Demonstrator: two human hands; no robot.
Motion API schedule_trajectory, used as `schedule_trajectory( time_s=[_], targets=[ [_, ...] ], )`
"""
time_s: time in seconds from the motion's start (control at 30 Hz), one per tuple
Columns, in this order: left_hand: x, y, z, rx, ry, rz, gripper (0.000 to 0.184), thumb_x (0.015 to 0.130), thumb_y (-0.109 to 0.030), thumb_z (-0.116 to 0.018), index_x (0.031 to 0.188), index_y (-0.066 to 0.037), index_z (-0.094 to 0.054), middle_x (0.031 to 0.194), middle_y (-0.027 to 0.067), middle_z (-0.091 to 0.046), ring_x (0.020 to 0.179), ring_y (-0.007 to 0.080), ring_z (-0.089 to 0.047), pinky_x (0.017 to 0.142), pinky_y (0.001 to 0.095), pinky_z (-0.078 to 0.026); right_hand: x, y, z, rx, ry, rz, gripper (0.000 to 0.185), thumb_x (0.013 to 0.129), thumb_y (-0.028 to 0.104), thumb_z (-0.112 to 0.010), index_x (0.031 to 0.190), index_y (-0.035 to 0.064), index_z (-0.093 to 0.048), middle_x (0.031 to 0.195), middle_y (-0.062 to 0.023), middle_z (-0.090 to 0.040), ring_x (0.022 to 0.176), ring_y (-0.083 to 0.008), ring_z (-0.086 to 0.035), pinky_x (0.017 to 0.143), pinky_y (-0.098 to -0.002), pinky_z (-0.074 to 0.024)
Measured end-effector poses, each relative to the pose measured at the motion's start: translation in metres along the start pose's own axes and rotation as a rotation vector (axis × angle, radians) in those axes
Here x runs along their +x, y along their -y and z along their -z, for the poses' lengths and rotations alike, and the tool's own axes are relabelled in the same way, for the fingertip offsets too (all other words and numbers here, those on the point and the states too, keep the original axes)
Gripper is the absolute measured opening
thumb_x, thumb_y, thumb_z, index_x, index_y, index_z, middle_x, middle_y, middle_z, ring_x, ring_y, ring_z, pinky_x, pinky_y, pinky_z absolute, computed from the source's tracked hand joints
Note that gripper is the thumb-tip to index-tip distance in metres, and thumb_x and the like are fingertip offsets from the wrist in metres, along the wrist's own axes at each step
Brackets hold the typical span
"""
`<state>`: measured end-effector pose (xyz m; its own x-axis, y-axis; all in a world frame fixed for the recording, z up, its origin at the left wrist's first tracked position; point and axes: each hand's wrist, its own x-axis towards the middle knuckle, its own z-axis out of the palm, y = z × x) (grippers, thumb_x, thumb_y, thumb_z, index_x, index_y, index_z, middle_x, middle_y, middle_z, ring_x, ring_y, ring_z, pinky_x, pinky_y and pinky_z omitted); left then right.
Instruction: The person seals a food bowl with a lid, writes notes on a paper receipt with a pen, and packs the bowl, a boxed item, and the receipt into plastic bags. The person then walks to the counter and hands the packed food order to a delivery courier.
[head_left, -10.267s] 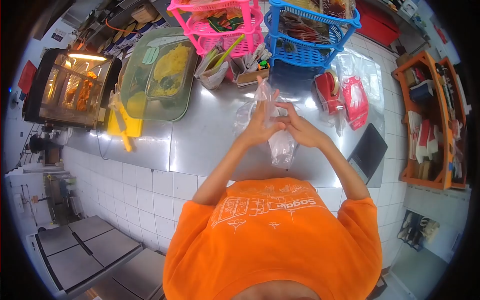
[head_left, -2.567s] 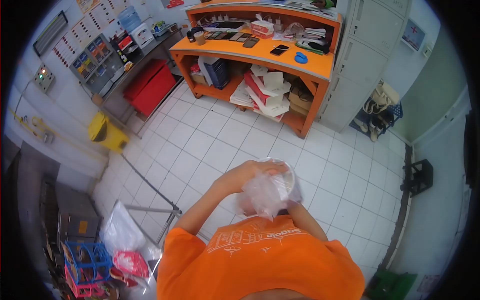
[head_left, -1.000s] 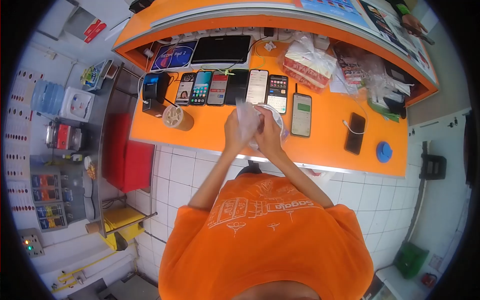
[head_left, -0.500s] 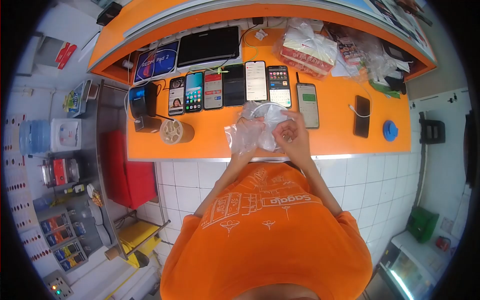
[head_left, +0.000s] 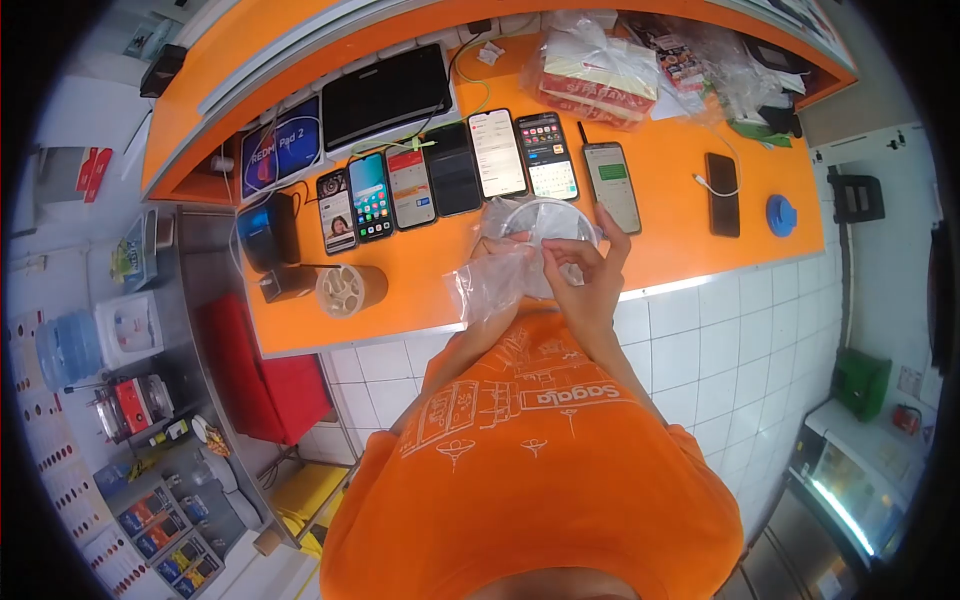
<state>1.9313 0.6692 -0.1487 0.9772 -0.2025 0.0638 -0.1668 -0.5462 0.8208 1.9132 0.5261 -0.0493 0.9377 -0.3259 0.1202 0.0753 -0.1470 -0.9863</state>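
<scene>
A round white-lidded container (head_left: 552,222) stands wrapped in a clear plastic bag (head_left: 487,282) close to my shirt, at the front edge of the orange counter (head_left: 420,300). My left hand (head_left: 497,262) is behind the bag's crumpled plastic and holds it at the container's left side; its fingers show only in part. Over the container's right side, my right hand (head_left: 588,275) pinches at the plastic with thumb and index finger, the other fingers raised. A phone with a green box on its screen (head_left: 612,188) lies just beyond my right hand.
Several phones (head_left: 455,170) lie in a row behind the container. An iced drink cup (head_left: 350,290) and a black device (head_left: 268,235) are at the left. Bagged boxes (head_left: 597,80) sit at the back. At the right are a dark phone (head_left: 722,195) and a blue round object (head_left: 781,215).
The view has turned from a steel table, across the floor, to the orange counter. Since the last earlier frame, my right hand has stayed at the container with its fingers more raised.
</scene>
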Motion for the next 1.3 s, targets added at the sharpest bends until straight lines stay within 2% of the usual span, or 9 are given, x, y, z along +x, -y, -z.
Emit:
schedule_trajectory(
  time_s=[0.17, 0.67, 0.77, 0.87, 1.3],
  targets=[
    [0.003, 0.001, -0.003, -0.104, 0.019, 0.016, 0.011, 0.088, -0.004, -0.067, 0.097, -0.004, -0.06, 0.105, 0.0094, -0.07, 0.089, 0.0169, -0.068, 0.078, 0.0282, -0.054, -0.001, 0.005, -0.002, -0.144, 0.011, 0.074, 0.077, 0.083, -0.005, -0.073, 0.144, 0.0003, -0.028, 0.095, -0.0108, -0.072, 0.084, -0.0152, -0.068, 0.079, -0.0241, -0.0521],
    [-0.001, -0.006, 0.003, -0.407, 0.008, 0.083, 0.011, 0.091, -0.006, -0.065, 0.1, -0.004, -0.059, 0.106, 0.011, -0.069, 0.089, 0.0183, -0.067, 0.079, 0.0304, -0.055, 0.003, 0.014, -0.004, -0.211, 0.023, 0.078, 0.071, 0.084, -0.004, -0.071, 0.143, 0.0, -0.032, 0.091, -0.0099, -0.071, 0.079, -0.0153, -0.068, 0.075, -0.0244, -0.0521],
    [-0.002, -0.008, 0.005, -0.466, 0.003, 0.095, 0.011, 0.091, -0.006, -0.064, 0.101, -0.003, -0.059, 0.106, 0.0114, -0.069, 0.09, 0.0186, -0.066, 0.079, 0.0309, -0.055, 0.006, 0.01, -0.01, -0.251, 0.04, 0.171, 0.071, 0.083, -0.003, -0.072, 0.142, -0.0004, -0.033, 0.091, -0.0091, -0.071, 0.079, -0.0147, -0.067, 0.075, -0.0244, -0.052],
    [-0.002, -0.01, 0.01, -0.523, -0.011, 0.109, 0.012, 0.092, -0.006, -0.064, 0.101, -0.003, -0.059, 0.106, 0.0117, -0.069, 0.09, 0.0189, -0.066, 0.08, 0.0313, -0.055, 0.004, 0.017, -0.007, -0.271, 0.02, 0.098, 0.07, 0.083, -0.004, -0.072, 0.141, -0.0001, -0.034, 0.089, -0.0087, -0.07, 0.079, -0.0146, -0.067, 0.075, -0.0247, -0.052],
    [-0.007, -0.025, 0.019, -0.784, -0.03, 0.143, 0.012, 0.094, -0.008, -0.062, 0.104, -0.003, -0.058, 0.107, 0.0131, -0.067, 0.09, 0.0201, -0.066, 0.08, 0.0333, -0.056, 0.003, 0.012, -0.006, -0.287, -0.028, 0.147, 0.069, 0.082, -0.004, -0.073, 0.14, 0.0017, -0.036, 0.089, -0.0085, -0.07, 0.079, -0.0144, -0.067, 0.075, -0.025, -0.0522]
  ],
)
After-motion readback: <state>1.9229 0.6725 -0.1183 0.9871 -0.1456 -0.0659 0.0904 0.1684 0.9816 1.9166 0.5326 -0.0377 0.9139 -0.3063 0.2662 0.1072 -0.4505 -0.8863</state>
